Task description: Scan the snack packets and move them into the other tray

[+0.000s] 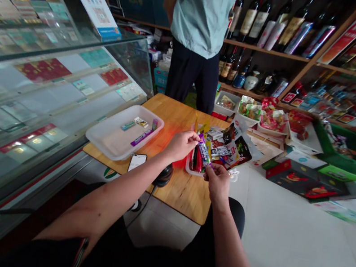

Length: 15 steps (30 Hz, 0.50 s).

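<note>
A purple-wrapped candy bar [204,150] is stretched between my two hands above a crowded plastic tub. Its upper end is pinched in my left hand [183,144], and its lower end in the fingers of my right hand [217,182]. Beneath and behind the bar, the tub [194,173] brims with packaged snacks [222,145]. On the left of the wooden table [183,203] is a white plastic tray [106,151] with several small packs, one of them a purple pack [142,137]. Below my left wrist stands a black device [164,176] with a cable; red light falls on the tabletop.
A phone [137,162] lies near the table's front edge. The glass display counter [70,83] runs along the left. Across the table stands a person [198,41]. Shelves of bottles [252,18] rise behind, and boxes of snacks [274,118] line the right.
</note>
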Each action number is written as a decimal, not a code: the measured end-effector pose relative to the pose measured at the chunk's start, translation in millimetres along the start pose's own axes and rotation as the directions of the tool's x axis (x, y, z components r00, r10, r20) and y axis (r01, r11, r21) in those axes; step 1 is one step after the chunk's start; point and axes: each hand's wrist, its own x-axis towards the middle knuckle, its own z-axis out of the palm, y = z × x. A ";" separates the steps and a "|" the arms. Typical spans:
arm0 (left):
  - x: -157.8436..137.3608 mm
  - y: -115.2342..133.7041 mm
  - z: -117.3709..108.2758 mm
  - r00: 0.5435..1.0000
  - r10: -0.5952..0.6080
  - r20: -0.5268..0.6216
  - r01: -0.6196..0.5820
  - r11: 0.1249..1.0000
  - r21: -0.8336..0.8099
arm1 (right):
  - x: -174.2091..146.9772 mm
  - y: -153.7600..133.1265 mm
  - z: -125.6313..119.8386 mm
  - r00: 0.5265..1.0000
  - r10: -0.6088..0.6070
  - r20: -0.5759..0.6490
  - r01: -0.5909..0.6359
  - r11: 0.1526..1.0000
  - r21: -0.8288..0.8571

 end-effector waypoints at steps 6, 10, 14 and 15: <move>25.0 10.1 27.6 0.995 0.086 0.056 -0.087 0.996 0.011 | 8.5 4.8 -3.4 0.993 -0.016 -0.116 0.017 1.000 0.007; 15.4 46.6 17.1 0.995 0.097 0.005 -0.097 0.995 -0.010 | 15.1 9.3 -5.4 0.998 -0.021 -0.063 0.017 0.998 -0.062; -33.6 130.1 -24.1 0.967 0.253 -0.011 -0.254 0.965 -0.061 | 10.6 11.4 -12.1 0.992 -0.103 -0.076 0.077 0.952 -0.295; -53.9 150.6 -35.5 0.954 0.299 0.006 -0.299 0.954 -0.025 | 8.0 11.5 -13.4 0.991 -0.113 -0.067 0.085 0.941 -0.326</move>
